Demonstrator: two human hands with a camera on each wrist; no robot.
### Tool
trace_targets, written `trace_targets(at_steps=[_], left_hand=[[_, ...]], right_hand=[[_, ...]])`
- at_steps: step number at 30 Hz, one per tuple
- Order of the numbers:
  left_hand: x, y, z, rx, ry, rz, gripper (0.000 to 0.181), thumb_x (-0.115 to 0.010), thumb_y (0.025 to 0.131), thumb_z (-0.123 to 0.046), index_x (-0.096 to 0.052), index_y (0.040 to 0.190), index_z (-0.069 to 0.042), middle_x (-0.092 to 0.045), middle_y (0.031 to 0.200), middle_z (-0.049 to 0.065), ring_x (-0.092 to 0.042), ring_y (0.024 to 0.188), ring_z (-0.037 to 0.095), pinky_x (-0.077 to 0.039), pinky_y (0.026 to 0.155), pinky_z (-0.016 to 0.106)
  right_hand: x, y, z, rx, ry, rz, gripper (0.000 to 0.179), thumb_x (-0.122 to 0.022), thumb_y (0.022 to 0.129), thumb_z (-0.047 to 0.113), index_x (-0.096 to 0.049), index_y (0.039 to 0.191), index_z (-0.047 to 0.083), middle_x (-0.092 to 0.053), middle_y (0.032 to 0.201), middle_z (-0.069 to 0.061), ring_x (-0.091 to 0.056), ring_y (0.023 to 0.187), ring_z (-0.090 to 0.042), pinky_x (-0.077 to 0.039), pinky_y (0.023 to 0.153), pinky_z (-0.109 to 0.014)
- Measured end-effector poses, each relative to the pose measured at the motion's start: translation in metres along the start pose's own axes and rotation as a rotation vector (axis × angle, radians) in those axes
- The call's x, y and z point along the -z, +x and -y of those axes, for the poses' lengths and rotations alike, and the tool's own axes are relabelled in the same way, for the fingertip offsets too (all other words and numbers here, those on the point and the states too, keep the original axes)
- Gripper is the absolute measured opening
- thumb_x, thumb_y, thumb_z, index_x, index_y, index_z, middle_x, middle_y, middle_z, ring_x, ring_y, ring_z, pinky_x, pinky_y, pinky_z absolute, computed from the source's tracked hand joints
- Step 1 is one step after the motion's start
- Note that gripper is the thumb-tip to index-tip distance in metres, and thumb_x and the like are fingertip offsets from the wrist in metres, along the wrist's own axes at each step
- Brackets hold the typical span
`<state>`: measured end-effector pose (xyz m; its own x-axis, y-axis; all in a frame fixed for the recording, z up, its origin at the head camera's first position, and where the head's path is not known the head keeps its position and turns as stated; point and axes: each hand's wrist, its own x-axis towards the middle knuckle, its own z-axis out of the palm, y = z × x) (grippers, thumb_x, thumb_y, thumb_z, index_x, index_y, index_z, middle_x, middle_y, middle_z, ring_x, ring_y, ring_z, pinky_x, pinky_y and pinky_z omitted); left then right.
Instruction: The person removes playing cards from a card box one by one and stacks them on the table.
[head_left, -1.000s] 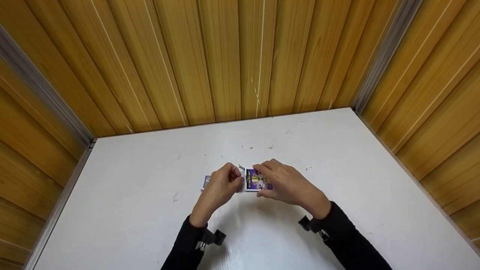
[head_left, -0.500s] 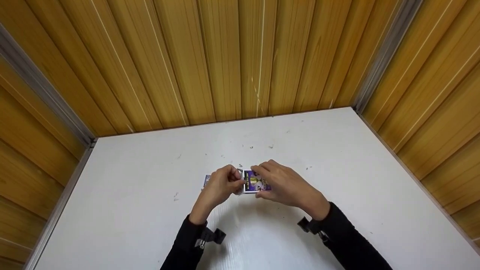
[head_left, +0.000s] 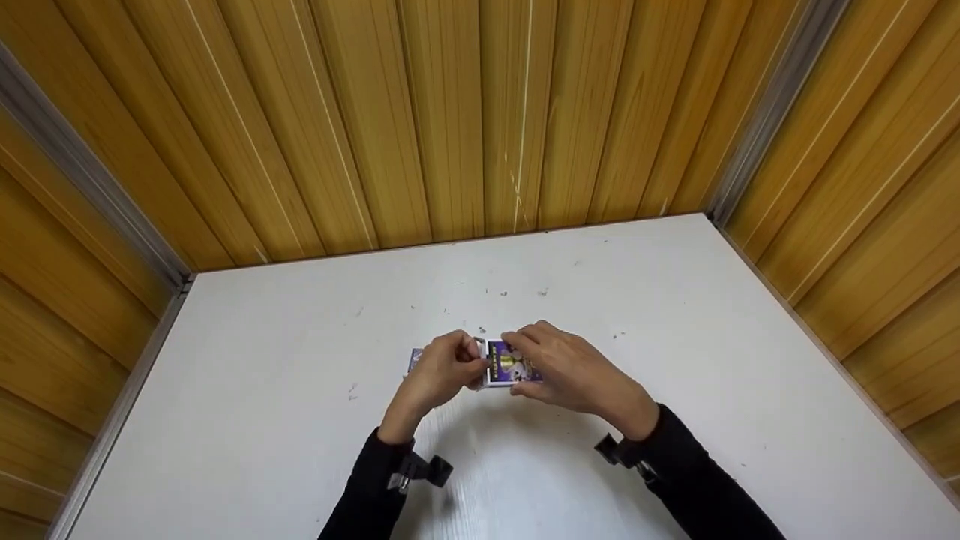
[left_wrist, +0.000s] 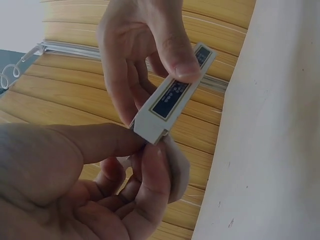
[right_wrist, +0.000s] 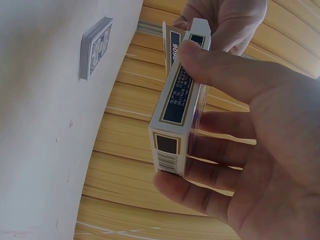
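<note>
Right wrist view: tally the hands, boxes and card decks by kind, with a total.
Left hand and right hand: 2
Box: 1
Card deck: 1
Total: 4

The left hand (head_left: 441,373) pinches at the left end of the box (head_left: 503,367); the right hand (head_left: 576,367) grips its right part, thumb along its near side.

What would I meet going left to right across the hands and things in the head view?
Partly hidden card deck, left hand, purple-fronted box, right hand.
</note>
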<state>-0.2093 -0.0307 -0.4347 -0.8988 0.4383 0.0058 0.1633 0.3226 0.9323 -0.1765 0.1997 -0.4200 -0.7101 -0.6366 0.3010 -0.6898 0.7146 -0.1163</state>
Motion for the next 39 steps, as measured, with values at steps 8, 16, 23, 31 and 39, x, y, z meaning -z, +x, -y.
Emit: trace_targets(at_steps=[8,16,23,31,39], left_hand=[[0.002,-0.001,0.001,0.017,-0.103,0.004,0.011,-0.063,0.093,0.005,-0.054,0.091,-0.001,-0.057,0.084,0.005,-0.061,0.074,0.015,-0.06,0.069,0.034],[0.012,-0.002,-0.001,-0.006,-0.028,-0.03,0.012,-0.059,0.089,0.007,-0.059,0.099,0.0,-0.057,0.104,0.013,-0.057,0.081,0.018,-0.048,0.061,0.026],[0.019,-0.006,-0.003,-0.256,0.297,0.017,0.029,-0.065,0.089,0.008,-0.073,0.115,-0.001,-0.054,0.128,0.013,-0.06,0.098,0.023,-0.055,0.081,0.034],[0.018,-0.011,-0.001,-0.351,0.536,0.035,0.035,-0.087,0.085,-0.014,-0.07,0.116,-0.011,-0.052,0.131,0.005,-0.057,0.108,0.02,-0.053,0.089,0.037],[0.012,-0.008,0.0,-0.388,0.652,0.01,0.033,-0.089,0.082,-0.016,-0.07,0.109,-0.014,-0.059,0.134,0.005,-0.054,0.123,0.023,-0.051,0.098,0.038]], right_hand=[[-0.001,0.0,-0.002,-0.018,0.013,-0.009,0.071,-0.085,0.086,0.038,-0.056,0.14,0.002,-0.065,0.123,-0.011,-0.062,0.111,-0.023,-0.056,0.085,-0.036],[0.001,-0.002,-0.008,-0.056,0.038,-0.003,0.071,-0.084,0.087,0.038,-0.055,0.142,0.002,-0.066,0.124,-0.013,-0.063,0.111,-0.025,-0.057,0.085,-0.037],[0.002,-0.002,-0.011,-0.065,0.047,-0.009,0.071,-0.084,0.087,0.038,-0.056,0.142,0.003,-0.065,0.125,-0.013,-0.062,0.112,-0.024,-0.056,0.085,-0.038],[0.001,0.0,-0.01,-0.053,0.028,-0.005,0.07,-0.084,0.087,0.038,-0.056,0.141,0.003,-0.065,0.124,-0.013,-0.061,0.11,-0.024,-0.056,0.084,-0.037],[0.001,-0.001,-0.01,-0.073,0.026,0.012,0.071,-0.084,0.087,0.039,-0.056,0.142,0.004,-0.065,0.124,-0.012,-0.061,0.11,-0.023,-0.056,0.083,-0.037]])
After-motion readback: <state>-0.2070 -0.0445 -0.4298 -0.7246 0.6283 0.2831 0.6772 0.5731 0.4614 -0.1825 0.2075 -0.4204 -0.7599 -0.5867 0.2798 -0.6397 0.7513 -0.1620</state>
